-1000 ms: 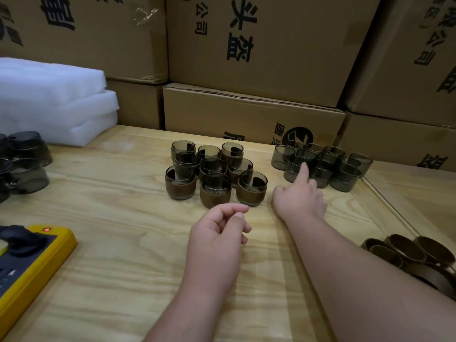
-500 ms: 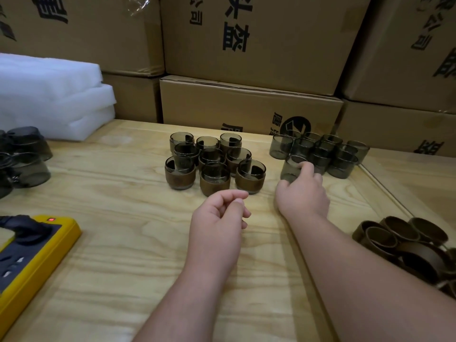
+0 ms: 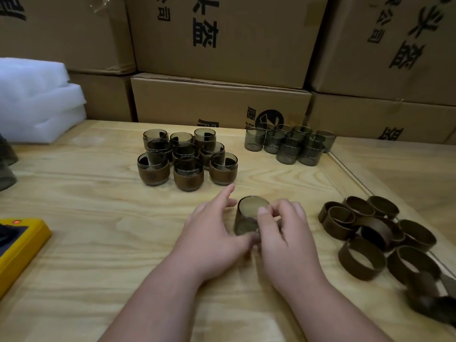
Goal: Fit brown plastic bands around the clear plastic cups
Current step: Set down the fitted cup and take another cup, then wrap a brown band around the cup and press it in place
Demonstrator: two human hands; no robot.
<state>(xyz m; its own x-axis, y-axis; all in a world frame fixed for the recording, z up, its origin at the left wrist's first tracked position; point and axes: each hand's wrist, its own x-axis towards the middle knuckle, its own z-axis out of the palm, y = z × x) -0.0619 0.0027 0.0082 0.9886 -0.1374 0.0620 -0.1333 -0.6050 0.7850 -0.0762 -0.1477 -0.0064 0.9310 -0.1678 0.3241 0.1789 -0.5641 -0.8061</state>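
On the pale plywood table (image 3: 86,243), the step in hand looks like the start of a fresh fitting: 1 bare cup has been brought to the front, and no band is on it yet. Toward the back stands the cluster of 9 smoky clear cups already wearing brown bands (image 3: 187,160), and to its right the group of unbanded smoky clear plastic cups (image 3: 288,144); the loose pile of brown plastic bands (image 3: 377,233) lies at the right edge, well apart from both hands. The right hand (image 3: 286,233) has its thumb and curled fingers closed round the single smoky clear plastic cup (image 3: 248,218), which sits tilted between the hands, its round flat face toward the camera. The left hand (image 3: 214,230) is spread, fingers mostly straight, beside the cup; whether it touches is blurred. Next, I judge, a band must be fetched from the pile and slid over the cup.
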